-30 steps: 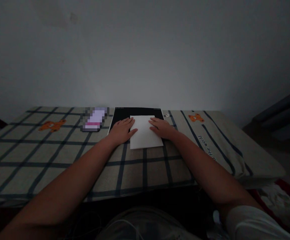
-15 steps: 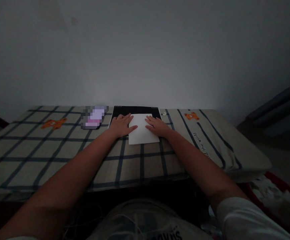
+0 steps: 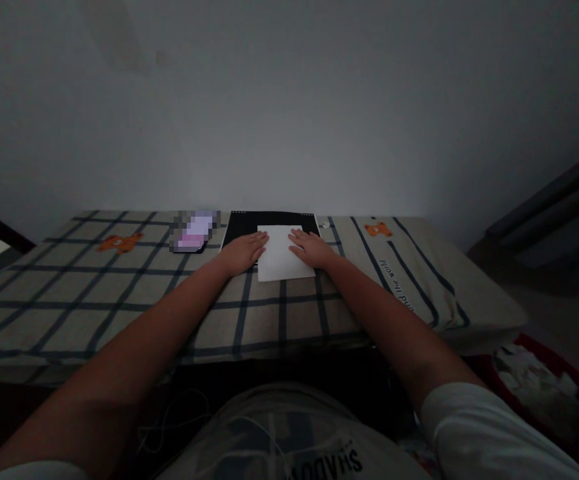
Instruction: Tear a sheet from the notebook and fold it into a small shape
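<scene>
A sheet of white paper point(image 3: 284, 257) lies partly on a black pad point(image 3: 249, 223) with punched holes along its far edge; its near part reaches over the checked tablecloth. My left hand point(image 3: 244, 252) rests flat at the paper's left edge, fingers extended and their tips on the sheet. My right hand point(image 3: 313, 249) lies on the right side of the paper, fingers stretched out and a little apart. Neither hand is closed around anything. The middle of the pad is hidden under the paper and hands.
A phone-like object point(image 3: 194, 232), blurred by pixels, lies left of the pad. The checked tablecloth point(image 3: 139, 287) has orange bear prints. A grey wall point(image 3: 289, 120) rises behind the table. A red bin point(image 3: 544, 360) with crumpled white stuff stands below the right end.
My left thumb has drawn in from the middle of the paper towards its left edge. My right hand stays nearly in place. The camera view has shifted slightly.
</scene>
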`<state>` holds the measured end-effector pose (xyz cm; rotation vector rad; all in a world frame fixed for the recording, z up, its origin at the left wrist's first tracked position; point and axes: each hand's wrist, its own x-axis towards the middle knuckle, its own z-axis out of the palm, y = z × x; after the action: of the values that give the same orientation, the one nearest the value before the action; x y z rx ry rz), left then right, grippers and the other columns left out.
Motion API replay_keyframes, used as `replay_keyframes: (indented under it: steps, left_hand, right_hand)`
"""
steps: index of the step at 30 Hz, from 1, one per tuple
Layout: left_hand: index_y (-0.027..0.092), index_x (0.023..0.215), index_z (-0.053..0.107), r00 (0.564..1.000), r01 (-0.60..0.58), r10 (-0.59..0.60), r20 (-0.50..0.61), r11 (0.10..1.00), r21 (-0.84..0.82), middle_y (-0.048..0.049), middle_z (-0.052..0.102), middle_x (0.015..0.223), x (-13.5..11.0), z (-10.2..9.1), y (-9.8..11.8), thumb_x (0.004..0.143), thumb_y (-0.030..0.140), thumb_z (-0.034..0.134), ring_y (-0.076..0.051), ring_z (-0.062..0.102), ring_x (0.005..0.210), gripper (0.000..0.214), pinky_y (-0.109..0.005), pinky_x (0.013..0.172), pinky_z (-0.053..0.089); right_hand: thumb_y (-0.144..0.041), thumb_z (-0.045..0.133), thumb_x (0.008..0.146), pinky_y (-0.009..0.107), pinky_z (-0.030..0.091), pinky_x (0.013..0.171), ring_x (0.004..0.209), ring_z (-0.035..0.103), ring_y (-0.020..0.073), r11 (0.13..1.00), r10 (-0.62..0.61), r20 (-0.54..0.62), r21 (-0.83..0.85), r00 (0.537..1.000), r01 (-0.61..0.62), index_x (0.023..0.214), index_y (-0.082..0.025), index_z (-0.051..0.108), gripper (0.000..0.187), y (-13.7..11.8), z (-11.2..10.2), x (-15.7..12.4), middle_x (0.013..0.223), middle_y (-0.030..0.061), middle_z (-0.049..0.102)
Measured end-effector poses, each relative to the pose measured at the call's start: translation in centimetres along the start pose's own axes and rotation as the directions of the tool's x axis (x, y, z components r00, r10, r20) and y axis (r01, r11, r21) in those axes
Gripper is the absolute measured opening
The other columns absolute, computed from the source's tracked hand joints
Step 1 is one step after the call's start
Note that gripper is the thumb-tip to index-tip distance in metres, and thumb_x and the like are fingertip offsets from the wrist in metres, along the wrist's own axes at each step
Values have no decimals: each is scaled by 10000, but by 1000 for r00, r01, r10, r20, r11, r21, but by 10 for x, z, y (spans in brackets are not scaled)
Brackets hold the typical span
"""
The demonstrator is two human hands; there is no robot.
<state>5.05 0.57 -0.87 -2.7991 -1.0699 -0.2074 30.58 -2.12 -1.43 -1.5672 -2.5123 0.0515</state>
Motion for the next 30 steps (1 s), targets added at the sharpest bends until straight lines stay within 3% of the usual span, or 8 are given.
replay_keyframes:
  steps: [9, 21, 27, 30]
  left_hand:
    - [135, 1513, 310, 993, -73, 76, 87, 997, -37, -105, 286, 1594, -26, -7, -2, 1022, 429, 197, -186, 252, 1480, 583, -382, 1194, 210]
    - [126, 1527, 295, 986, -62, 79, 149, 992, -113, -123, 250, 1601, -27, -18, -4, 930, 581, 395, -216, 239, 1486, 757, -388, 1199, 197]
    - [138, 1349, 581, 995, 97, -94, 26, 988, -123, -78, 525, 1451, -13, -18, 12, 995, 434, 314, -176, 482, 1349, 533, -307, 1138, 328]
    - [224, 1256, 662, 964, 265, -267, -5, 961, -78, -34, 626, 1347, -4, -18, 20, 990, 471, 347, -217, 595, 1230, 481, -351, 1017, 462]
  right_hand:
    - [-413, 307, 1010, 435, 217, 1196, 1475, 274, 233, 1000, 9, 11, 10, 1000, -9, 1502, -138, 382, 569, -2, -2, -1, 1588, 115, 303]
    - [-424, 319, 1004, 452, 205, 1202, 1481, 258, 233, 999, 18, 16, 42, 1000, -19, 1506, -167, 380, 568, 0, -2, -1, 1594, 94, 286]
    - [-423, 321, 1009, 446, 204, 1203, 1478, 266, 237, 1000, 23, 29, 20, 999, -24, 1506, -139, 373, 574, -1, -4, -2, 1593, 106, 291]
    - [-425, 322, 1009, 447, 200, 1204, 1479, 264, 231, 999, 24, 30, 29, 999, -25, 1505, -149, 377, 570, -1, -4, -1, 1592, 103, 292]
